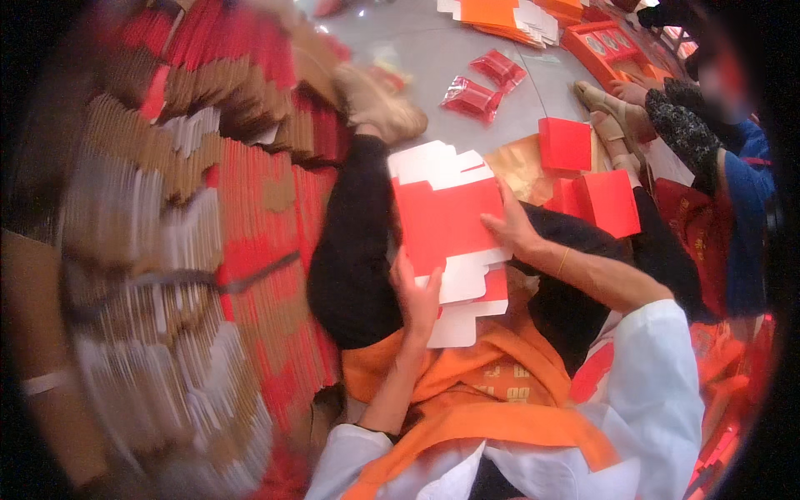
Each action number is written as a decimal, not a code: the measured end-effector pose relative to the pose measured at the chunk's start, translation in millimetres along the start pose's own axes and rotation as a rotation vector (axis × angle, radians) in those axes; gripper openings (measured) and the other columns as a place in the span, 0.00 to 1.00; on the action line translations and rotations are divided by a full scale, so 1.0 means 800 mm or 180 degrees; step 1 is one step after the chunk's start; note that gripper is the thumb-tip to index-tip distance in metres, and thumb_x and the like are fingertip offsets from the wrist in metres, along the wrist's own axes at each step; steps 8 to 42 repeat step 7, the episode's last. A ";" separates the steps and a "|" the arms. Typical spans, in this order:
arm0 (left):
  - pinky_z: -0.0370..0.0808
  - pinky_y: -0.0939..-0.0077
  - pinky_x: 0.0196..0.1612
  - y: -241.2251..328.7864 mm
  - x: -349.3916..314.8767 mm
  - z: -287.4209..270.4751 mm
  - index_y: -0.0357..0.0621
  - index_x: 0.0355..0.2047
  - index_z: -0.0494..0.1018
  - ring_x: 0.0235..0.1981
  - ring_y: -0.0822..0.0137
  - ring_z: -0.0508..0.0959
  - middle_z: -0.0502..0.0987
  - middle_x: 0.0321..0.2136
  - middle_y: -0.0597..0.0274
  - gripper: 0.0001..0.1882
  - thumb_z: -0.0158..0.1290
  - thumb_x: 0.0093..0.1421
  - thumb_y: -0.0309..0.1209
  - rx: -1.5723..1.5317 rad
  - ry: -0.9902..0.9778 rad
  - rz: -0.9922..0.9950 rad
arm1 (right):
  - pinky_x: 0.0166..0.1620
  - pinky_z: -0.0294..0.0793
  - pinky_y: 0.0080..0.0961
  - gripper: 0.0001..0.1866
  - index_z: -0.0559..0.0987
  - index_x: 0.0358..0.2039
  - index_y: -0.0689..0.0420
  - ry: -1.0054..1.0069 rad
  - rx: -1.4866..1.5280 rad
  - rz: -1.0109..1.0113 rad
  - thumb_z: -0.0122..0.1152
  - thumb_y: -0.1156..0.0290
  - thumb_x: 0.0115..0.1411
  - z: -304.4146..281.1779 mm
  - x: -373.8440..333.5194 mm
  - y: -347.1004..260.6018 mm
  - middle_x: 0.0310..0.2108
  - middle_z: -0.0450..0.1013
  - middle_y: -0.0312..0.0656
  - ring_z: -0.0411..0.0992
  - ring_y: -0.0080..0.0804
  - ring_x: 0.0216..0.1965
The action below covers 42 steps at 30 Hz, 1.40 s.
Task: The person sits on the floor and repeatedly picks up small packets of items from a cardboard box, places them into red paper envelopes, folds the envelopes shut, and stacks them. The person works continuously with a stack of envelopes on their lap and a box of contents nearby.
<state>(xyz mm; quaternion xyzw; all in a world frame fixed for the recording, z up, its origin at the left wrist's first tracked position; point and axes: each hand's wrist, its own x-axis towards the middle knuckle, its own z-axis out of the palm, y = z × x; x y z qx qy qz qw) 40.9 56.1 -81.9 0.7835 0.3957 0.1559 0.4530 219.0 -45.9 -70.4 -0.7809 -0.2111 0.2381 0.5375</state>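
Note:
A few flat, unfolded red cartons with white tabs and flaps lie over my lap, one partly on top of another. My right hand grips their right edge, thumb resting on the red face and the fingers out of sight. At the lower left edge, my left hand holds the cartons with its thumb near the white flap; its other fingers are partly hidden. To the right, beside my leg, stand folded red boxes, with one more red box just beyond them.
Tall bundles of flat cartons, one with a dark strap, crowd my left side. Ahead on the grey floor lie red plastic packets and orange flat cartons. A seated person is at the right, near an open orange box.

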 end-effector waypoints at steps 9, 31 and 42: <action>0.51 0.59 0.60 -0.044 -0.060 -0.009 0.35 0.58 0.47 0.58 0.46 0.53 0.51 0.57 0.44 0.42 0.58 0.46 0.28 -0.0139 -0.0085 -0.0053 | 0.62 0.48 0.29 0.41 0.45 0.60 0.62 0.0139 -0.0545 -0.0128 0.56 0.79 0.50 0.027 -0.071 0.023 0.60 0.49 0.55 0.47 0.44 0.62; 0.51 0.59 0.60 -0.044 -0.060 -0.009 0.35 0.58 0.47 0.58 0.46 0.53 0.51 0.57 0.44 0.42 0.58 0.46 0.28 -0.0139 -0.0085 -0.0053 | 0.62 0.48 0.29 0.41 0.45 0.60 0.62 0.0139 -0.0545 -0.0128 0.56 0.79 0.50 0.027 -0.071 0.023 0.60 0.49 0.55 0.47 0.44 0.62; 0.51 0.59 0.60 -0.044 -0.060 -0.009 0.35 0.58 0.47 0.58 0.46 0.53 0.51 0.57 0.44 0.42 0.58 0.46 0.28 -0.0139 -0.0085 -0.0053 | 0.62 0.48 0.29 0.41 0.45 0.60 0.62 0.0139 -0.0545 -0.0128 0.56 0.79 0.50 0.027 -0.071 0.023 0.60 0.49 0.55 0.47 0.44 0.62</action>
